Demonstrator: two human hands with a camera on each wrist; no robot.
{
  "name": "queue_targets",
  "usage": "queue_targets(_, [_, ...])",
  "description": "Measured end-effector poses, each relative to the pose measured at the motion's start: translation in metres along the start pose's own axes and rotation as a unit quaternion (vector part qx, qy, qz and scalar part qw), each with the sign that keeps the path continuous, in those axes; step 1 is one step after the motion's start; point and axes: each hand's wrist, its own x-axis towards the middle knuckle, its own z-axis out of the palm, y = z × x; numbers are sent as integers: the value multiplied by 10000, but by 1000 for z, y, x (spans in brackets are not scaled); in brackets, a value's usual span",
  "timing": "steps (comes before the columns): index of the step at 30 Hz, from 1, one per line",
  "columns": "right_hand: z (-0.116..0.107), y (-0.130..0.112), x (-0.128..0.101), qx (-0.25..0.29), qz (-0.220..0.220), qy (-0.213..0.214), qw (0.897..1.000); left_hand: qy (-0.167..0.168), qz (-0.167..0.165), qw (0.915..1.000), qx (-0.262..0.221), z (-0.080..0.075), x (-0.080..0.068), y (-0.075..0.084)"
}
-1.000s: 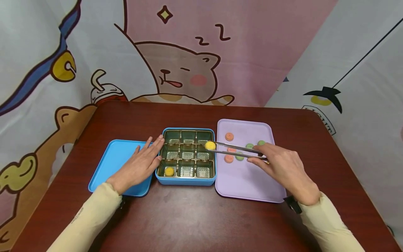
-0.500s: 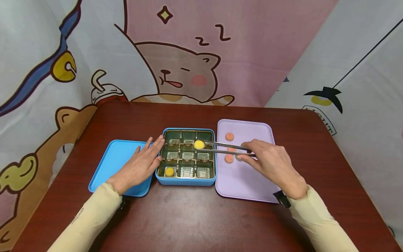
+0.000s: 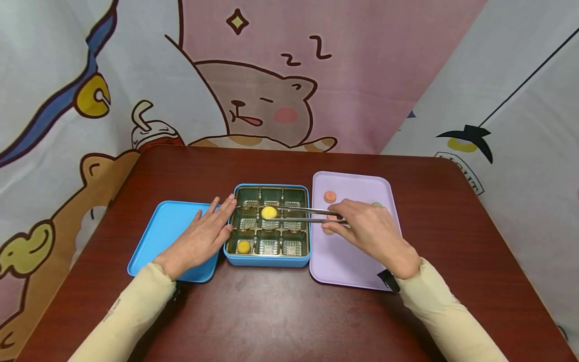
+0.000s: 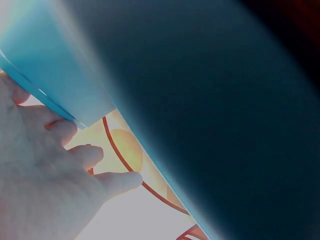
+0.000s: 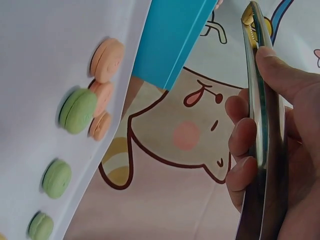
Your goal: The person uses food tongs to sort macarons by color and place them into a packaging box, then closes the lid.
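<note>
My right hand (image 3: 373,239) grips metal tongs (image 3: 303,219) from above the tray. Their tips pinch a yellow macaron (image 3: 269,212) over the middle compartment of a blue box (image 3: 267,261). The box has a gold-coloured insert with several compartments. Another yellow macaron (image 3: 243,247) lies in its front left compartment. With fingers spread and straight, my left hand (image 3: 196,239) rests against the left side of the box. In the right wrist view, fingers and thumb wrap round the tongs (image 5: 265,130), and a bit of yellow shows at the tips.
Right of the box lies a lilac tray (image 3: 353,266) with orange macarons (image 3: 329,196) and green macarons (image 5: 77,111), partly hidden by my right hand in the head view. A flat blue lid (image 3: 154,241) is under my left forearm's side. A printed cloth (image 3: 353,100) hangs behind the table.
My right hand has moved left with the tongs, carrying the yellow macaron from the box's right edge to over its middle compartment. My left hand has stayed put.
</note>
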Motion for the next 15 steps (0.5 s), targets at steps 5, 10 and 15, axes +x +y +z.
queue_targets(5, [5,-4,5,-29,-54,-28,10000,50,49,10000,-1,0,1,0])
queue_targets(10, [10,-9,12,-22,-91,-123,9999,45,44,10000,-23,0,1,0])
queue_targets(15, [15,-12,18,-21,-141,-151,9998,21,23,10000,-17,0,1,0])
